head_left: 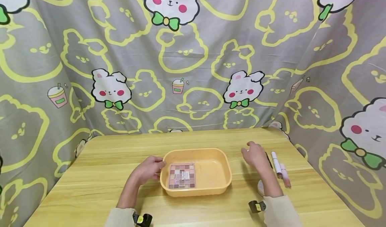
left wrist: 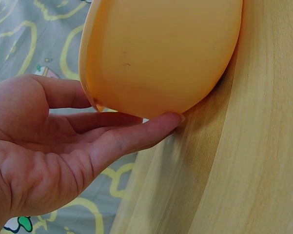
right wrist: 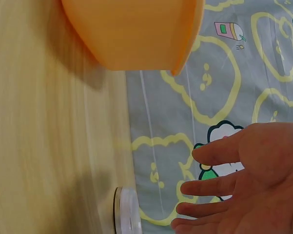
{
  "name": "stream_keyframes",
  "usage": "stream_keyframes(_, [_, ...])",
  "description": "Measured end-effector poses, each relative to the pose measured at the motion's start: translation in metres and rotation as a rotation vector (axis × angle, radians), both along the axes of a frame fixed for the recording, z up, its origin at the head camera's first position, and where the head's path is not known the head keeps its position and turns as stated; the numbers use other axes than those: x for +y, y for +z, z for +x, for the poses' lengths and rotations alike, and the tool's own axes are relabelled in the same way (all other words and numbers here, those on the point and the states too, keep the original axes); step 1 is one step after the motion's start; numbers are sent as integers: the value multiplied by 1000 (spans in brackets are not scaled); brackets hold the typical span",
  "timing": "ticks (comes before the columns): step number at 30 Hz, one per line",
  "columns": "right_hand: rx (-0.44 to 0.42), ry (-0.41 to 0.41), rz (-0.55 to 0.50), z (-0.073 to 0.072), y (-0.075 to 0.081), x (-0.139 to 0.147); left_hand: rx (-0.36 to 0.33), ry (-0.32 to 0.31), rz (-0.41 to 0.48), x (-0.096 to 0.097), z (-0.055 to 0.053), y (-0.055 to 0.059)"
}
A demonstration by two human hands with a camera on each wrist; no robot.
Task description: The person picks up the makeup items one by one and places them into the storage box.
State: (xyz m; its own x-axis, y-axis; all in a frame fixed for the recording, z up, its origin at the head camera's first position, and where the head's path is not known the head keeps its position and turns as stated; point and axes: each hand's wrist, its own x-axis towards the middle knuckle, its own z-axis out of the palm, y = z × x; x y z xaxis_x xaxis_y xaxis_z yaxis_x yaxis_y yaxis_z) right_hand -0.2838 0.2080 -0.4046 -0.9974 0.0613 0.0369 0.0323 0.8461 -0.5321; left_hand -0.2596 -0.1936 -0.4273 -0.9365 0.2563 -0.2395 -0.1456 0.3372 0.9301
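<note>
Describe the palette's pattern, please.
The palette bears a grid of pinkish, brown and pale squares with white lettering, clearest in the head view.

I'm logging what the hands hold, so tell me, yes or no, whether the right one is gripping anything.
No: the right wrist view shows the right hand with its palm bare and nothing between its fingers.

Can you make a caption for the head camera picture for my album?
Left hand holds the tub with a palette inside; right hand hovers above the table.
</note>
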Motion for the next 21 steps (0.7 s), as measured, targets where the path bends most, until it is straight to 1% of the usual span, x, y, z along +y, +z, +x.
stream_keyframes(4, [-19,-8,-4,-1,-2,1,-1,-6,4,0,0,0])
stream_keyframes(15, [-64,-11,37,-3,-6,6,1,-8,3,-1,0,0])
stream_keyframes(21, [-124,5,68,-4,-9,8,-1,-4,2,-1,0,-1])
